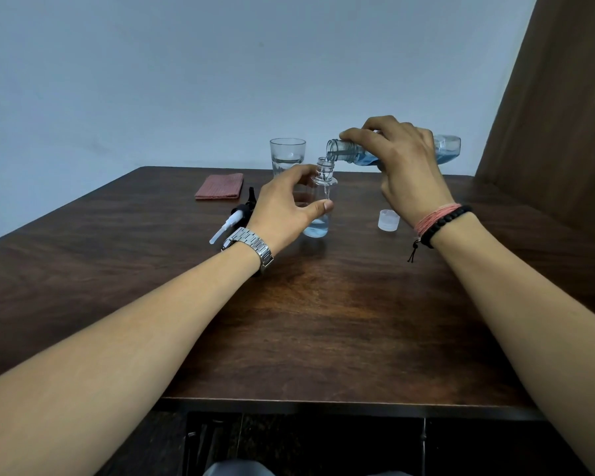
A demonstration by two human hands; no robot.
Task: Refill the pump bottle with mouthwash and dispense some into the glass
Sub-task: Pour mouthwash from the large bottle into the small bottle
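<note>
A small clear pump bottle (pixel 321 187) stands upright on the table with its top off and a little blue liquid at the bottom. My left hand (pixel 285 207) grips its body, thumb in front. My right hand (pixel 401 159) holds the mouthwash bottle (pixel 445 151) tipped almost flat, its open mouth just above the small bottle's neck. A thin stream of pale blue liquid runs into the small bottle. A clear glass (pixel 287 159) stands behind, partly hidden by my left hand. The pump head (pixel 231 223) lies on the table to the left of my left wrist.
A white cap (pixel 389 219) sits on the table to the right of the pump bottle. A folded pink cloth (pixel 219 186) lies at the back left. The dark wooden table (pixel 323 321) ends near me; a brown panel (pixel 557 115) rises at the right.
</note>
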